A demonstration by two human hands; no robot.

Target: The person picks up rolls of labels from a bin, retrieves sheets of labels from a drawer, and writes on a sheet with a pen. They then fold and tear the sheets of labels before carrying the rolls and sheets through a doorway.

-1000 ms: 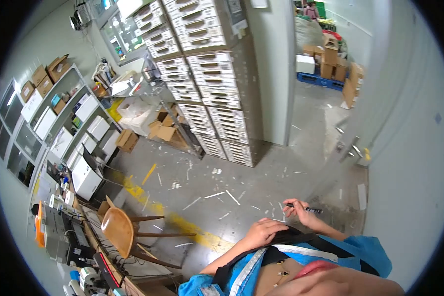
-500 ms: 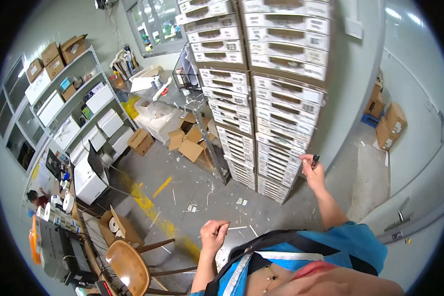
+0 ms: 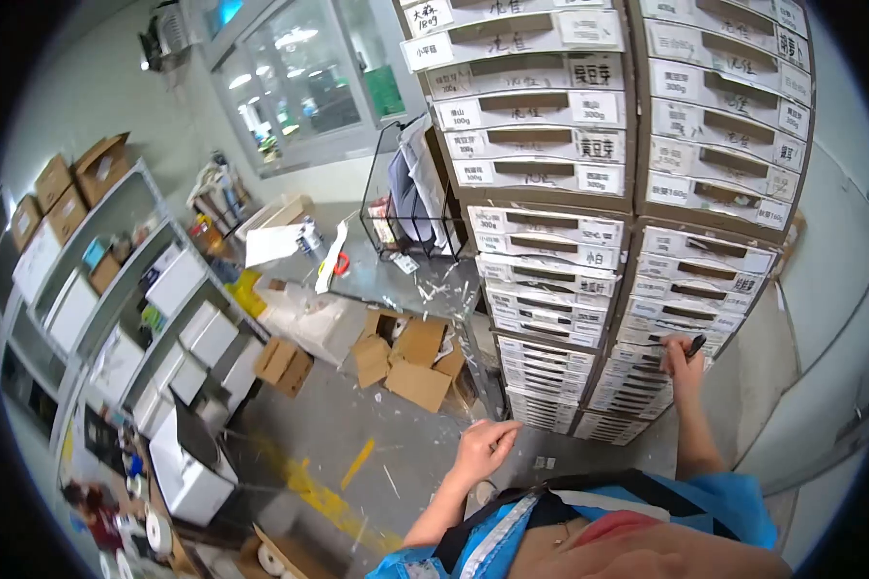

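Note:
My right hand [image 3: 683, 362] grips a black marker pen [image 3: 696, 344], its dark end sticking out past the fingers. The hand is right in front of the tall stack of white labelled drawers [image 3: 661, 314], level with a row in the right column's lower part. My left hand [image 3: 486, 451] is closed with thumb and fingers together, low in front of the left column [image 3: 541, 391]. I cannot tell what, if anything, it pinches. Many drawer fronts carry white labels with printed and handwritten characters.
A metal table [image 3: 425, 280] with paper, red-handled scissors [image 3: 343, 262] and a wire rack [image 3: 393, 232] stands left of the drawers. Beneath lies an open cardboard box [image 3: 417, 376]. Shelves with boxes [image 3: 179, 338] line the left wall. Another person [image 3: 95, 511] is at lower left.
The view has moved closer to the drawer stack and swung left. My right hand, with the marker pen, has come in front of the drawer fronts. My left hand has moved closer too.

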